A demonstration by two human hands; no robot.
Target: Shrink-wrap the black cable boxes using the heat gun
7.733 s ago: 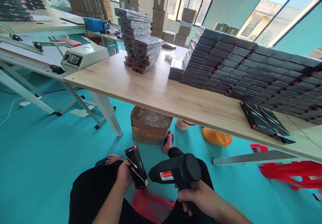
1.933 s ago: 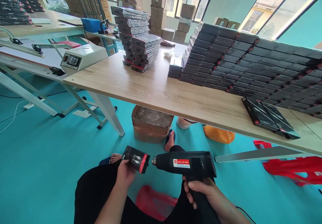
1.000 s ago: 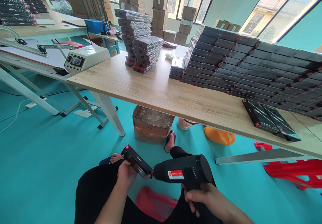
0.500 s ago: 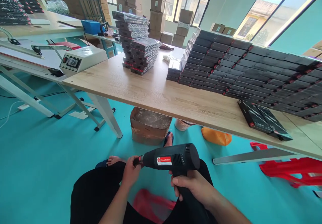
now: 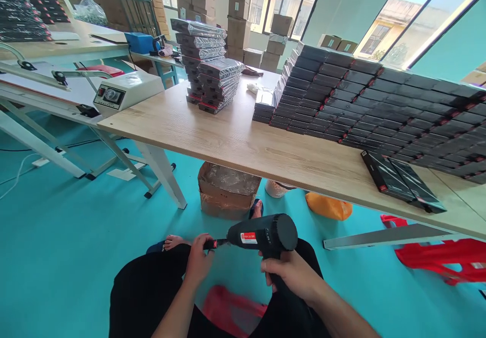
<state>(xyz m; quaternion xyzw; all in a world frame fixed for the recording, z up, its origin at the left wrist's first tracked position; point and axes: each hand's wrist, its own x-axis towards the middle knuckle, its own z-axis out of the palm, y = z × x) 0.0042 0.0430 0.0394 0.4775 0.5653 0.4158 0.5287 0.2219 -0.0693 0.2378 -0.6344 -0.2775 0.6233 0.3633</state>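
My right hand (image 5: 283, 269) is wrapped around the handle of a black heat gun (image 5: 268, 231) with a red and white label. The gun lies roughly level above my lap, its nozzle toward my left hand (image 5: 200, 259). Closed fingers of that left hand hold a slim black box (image 5: 211, 245) with a red mark, seen nearly end-on and partly covered by the fingers. The nozzle is close to the box; whether they touch I cannot tell. Two similar black boxes (image 5: 402, 181) lie near the front edge of the table (image 5: 235, 135).
A large stack of black boxes (image 5: 364, 100) fills the table's right side. Film-wrapped boxes (image 5: 210, 70) are piled at left, beside a sealing machine (image 5: 127, 92). Below the table stand a carton of clear film (image 5: 228, 201), a bin (image 5: 276, 188) and an orange bag (image 5: 329, 206).
The heat gun has tilted and shifted slightly up, its nozzle now a little right of my left hand. More of the black box shows. The whole view has shifted slightly.
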